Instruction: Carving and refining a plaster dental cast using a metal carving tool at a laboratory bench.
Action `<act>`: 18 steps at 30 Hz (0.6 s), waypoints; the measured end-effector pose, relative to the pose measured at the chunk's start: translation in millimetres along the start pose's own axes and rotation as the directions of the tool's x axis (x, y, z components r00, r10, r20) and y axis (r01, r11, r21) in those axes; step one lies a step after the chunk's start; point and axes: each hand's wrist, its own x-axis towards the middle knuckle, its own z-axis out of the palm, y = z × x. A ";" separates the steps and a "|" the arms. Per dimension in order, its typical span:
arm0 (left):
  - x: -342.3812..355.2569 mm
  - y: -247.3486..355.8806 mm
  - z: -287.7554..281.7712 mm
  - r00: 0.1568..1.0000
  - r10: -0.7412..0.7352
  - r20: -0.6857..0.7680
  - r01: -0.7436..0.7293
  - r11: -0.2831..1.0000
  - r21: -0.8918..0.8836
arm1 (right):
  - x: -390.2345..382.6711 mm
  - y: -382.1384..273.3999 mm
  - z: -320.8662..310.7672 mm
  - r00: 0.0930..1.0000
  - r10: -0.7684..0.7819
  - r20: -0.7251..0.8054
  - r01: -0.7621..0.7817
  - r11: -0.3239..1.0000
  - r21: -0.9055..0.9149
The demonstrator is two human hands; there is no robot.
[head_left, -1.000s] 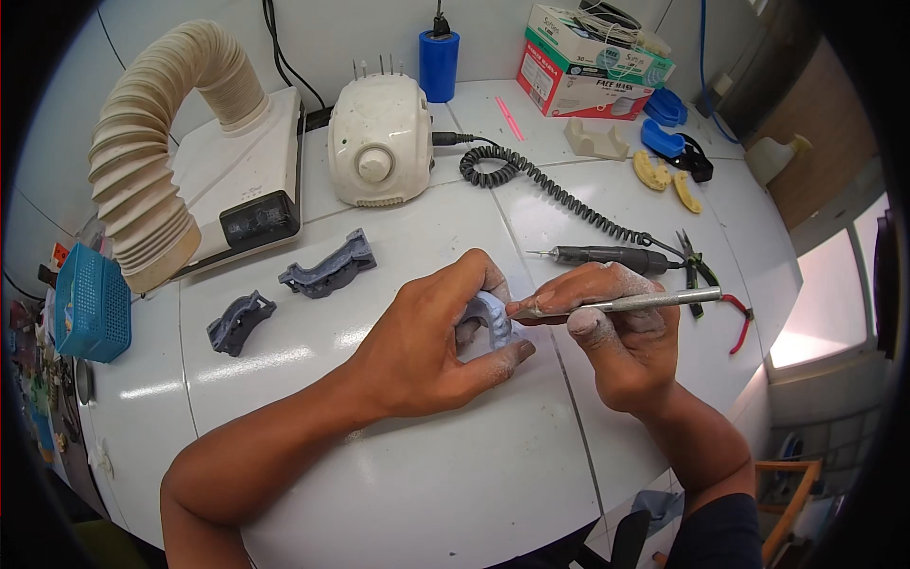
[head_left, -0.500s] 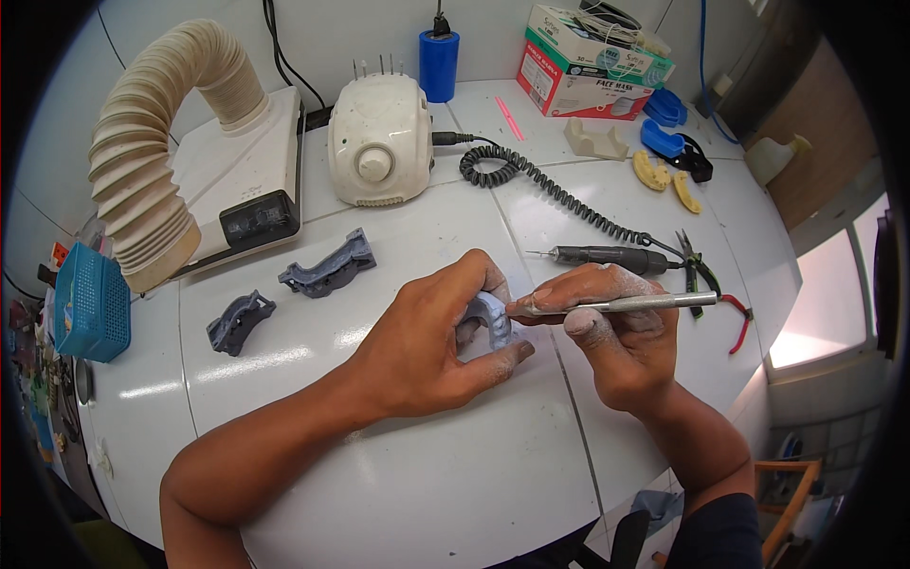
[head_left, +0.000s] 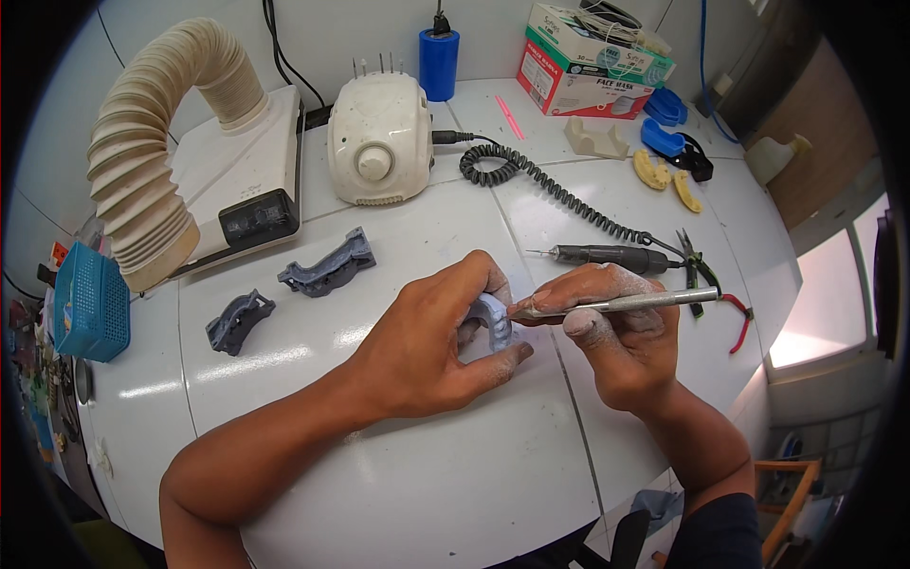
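My left hand (head_left: 431, 337) is closed around a pale blue dental model (head_left: 495, 318), its curved row of teeth showing between thumb and fingers. White dust coats the fingertips. In my right hand (head_left: 611, 327) a slim metal hand tool with a knurled grip (head_left: 654, 301) is held like a pen. Its tip end points at the model's right side and is hidden by my fingers, so I cannot tell what kind of tip it has. Left of my hands lie a larger dark grey dental model piece (head_left: 330, 267) and a smaller dark grey one (head_left: 241, 322).
Behind stand a white micromotor control box (head_left: 377, 142) and a dust extractor with a ribbed hose (head_left: 142, 161). A coiled cord (head_left: 569, 197) leads to a dark handpiece (head_left: 607, 258). Pliers (head_left: 700, 270) lie right; yellow model pieces (head_left: 651, 171) and boxes (head_left: 597, 71) sit farther back. A blue basket (head_left: 92, 303) is left.
The metal tool's free end has tilted up very slightly. Both hands otherwise keep nearly the same place and grip.
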 end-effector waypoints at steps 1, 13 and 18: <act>-0.1 -0.2 0.2 1.000 -0.005 0.001 0.005 1.000 -0.005 | 0.0 0.0 0.0 1.000 0.000 0.000 0.000 1.000 -0.008; 0.1 0.8 0.1 1.000 -0.009 0.000 0.009 1.000 -0.015 | -0.3 0.0 0.6 1.000 -0.003 -0.005 0.003 1.000 -0.004; 0.5 -2.1 2.2 1.000 0.003 -0.016 -0.003 1.000 -0.006 | 0.6 -0.6 -0.1 1.000 -0.009 0.007 0.009 1.000 -0.024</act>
